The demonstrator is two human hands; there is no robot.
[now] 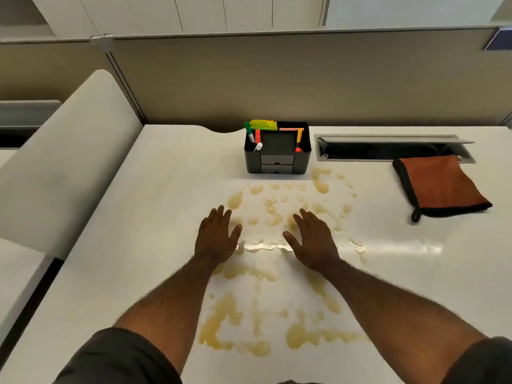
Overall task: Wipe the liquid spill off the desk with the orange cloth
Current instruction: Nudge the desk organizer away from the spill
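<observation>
A yellowish liquid spill (266, 275) spreads in patches and streaks over the middle of the white desk (144, 234), from the organizer down to the near edge. The orange cloth (440, 184), folded, with a black border and loop, lies at the right, apart from the spill. My left hand (217, 236) and my right hand (311, 239) are stretched out palm down over the spill's middle, fingers spread, holding nothing. Both are far from the cloth.
A black desk organizer (278, 149) with markers and sticky notes stands behind the spill. An open cable tray (393, 149) is set into the desk at the back right, just behind the cloth. A beige partition (277, 79) closes the back; a white panel (69, 162) rises on the left.
</observation>
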